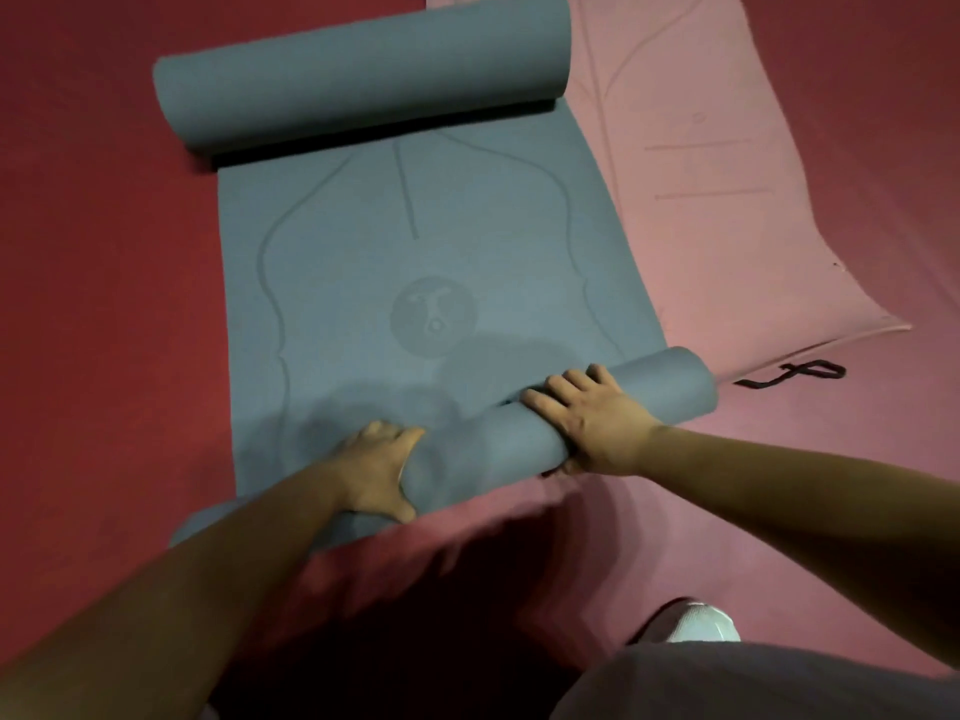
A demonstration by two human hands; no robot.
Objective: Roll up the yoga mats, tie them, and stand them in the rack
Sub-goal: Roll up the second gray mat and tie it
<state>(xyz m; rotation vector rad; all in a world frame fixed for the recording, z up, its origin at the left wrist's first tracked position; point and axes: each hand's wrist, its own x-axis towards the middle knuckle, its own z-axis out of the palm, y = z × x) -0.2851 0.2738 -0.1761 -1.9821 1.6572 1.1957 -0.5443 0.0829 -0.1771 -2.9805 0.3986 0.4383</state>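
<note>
head view. a blue mat (415, 241) lies on the red floor (104, 252), its near end wound into a near roll (488, 433) under both hands. the left hand (374, 470) grips the roll toward its left end, fingers curled over the front and thumb on the near side. the right hand (592, 420) lies across the roll toward its right end, fingers (545, 402) draped round the top and thumb tucked at the near side. neither hand holds anything else.

risks, as judged from this layout:
(a) the near roll sits askew, its right end farther forward than its left. rolling on at this angle would likely wind it into a cone with uneven ends, which would stand badly in a rack.
(b) the mat's far end is curled up into a far roll (363, 75). if it is not flattened, the two rolls would meet and leave a loose double bundle.
(c) a black cord (795, 374), probably the tie, lies on the floor well apart to the right, by the corner of a flat pink mat (701, 200). reaching for it would free one hand, and the springy roll could loosen.
(d) the blue mat's right edge touches or overlaps the pink mat, which could drag. the rack is not in view.
</note>
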